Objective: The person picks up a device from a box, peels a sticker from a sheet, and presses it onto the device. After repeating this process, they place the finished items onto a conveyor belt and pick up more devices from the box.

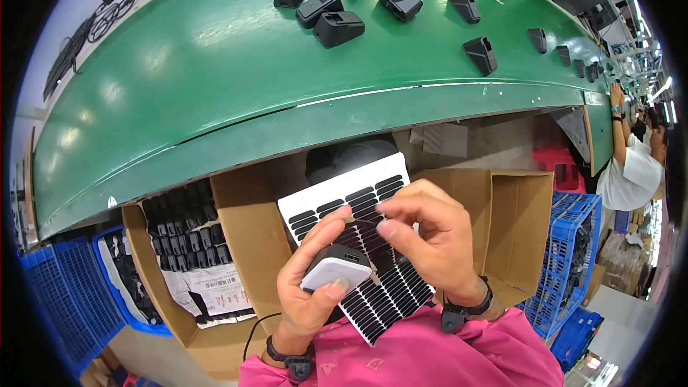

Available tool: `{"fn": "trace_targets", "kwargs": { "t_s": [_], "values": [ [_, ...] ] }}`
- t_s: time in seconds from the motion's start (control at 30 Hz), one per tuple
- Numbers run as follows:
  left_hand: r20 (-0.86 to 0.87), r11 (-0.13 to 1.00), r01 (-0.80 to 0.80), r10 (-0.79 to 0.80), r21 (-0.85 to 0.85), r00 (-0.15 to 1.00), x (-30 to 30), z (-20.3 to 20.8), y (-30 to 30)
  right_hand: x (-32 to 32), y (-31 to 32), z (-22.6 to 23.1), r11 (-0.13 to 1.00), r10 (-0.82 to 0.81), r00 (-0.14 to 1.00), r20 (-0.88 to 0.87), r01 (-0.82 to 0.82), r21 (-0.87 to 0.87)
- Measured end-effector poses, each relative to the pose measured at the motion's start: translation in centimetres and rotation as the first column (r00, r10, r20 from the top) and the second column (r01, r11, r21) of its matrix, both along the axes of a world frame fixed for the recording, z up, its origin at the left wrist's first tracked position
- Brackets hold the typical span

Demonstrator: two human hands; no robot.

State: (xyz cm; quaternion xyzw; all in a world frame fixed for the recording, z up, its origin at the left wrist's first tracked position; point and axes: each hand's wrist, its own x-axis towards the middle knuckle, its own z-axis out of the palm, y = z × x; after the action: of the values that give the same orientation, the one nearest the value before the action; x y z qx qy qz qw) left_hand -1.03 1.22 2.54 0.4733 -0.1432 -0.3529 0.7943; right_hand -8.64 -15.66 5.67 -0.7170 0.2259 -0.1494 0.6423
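Head view: your left hand [292,285] holds the device [335,272]; right hand [438,238], two o'clock, narrow, grip unclear; likely delicate panel [405,292] work, needing steadiness.

striped panel [398,290] was partly hidden behind the left grip [295,288], the white-topped black device [337,273] and the right grip [438,235], anything between the right fingertips [388,228] was too small to tell, pink garment [430,351] was cut off below, farthest black housings [593,72] were blurred
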Motion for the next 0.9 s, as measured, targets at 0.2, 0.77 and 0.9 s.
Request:
{"fn": "trace_targets", "kwargs": {
  "t_s": [0.2,0.77,0.9],
  "values": [
    [-0.106,0.998,0.058,-0.059,-0.014,0.993,-0.3,-0.6,0.0,0.4,0.2,0.1,0.995,0.078,0.997,-0.027,-0.079,-0.057],
    [0.099,0.991,-0.053,0.041,0.12,0.994,-1.8,1.2,-2.1,0.0,2.9,2.3,0.992,0.03,0.981,0.19,-0.052,0.111],
    [0.164,0.996,-0.015,0.0,0.093,0.987,-1.6,0.4,-1.4,-0.1,2.5,2.5,0.993,0.11,0.986,0.127,-0.115,0.028]
  ]
}}
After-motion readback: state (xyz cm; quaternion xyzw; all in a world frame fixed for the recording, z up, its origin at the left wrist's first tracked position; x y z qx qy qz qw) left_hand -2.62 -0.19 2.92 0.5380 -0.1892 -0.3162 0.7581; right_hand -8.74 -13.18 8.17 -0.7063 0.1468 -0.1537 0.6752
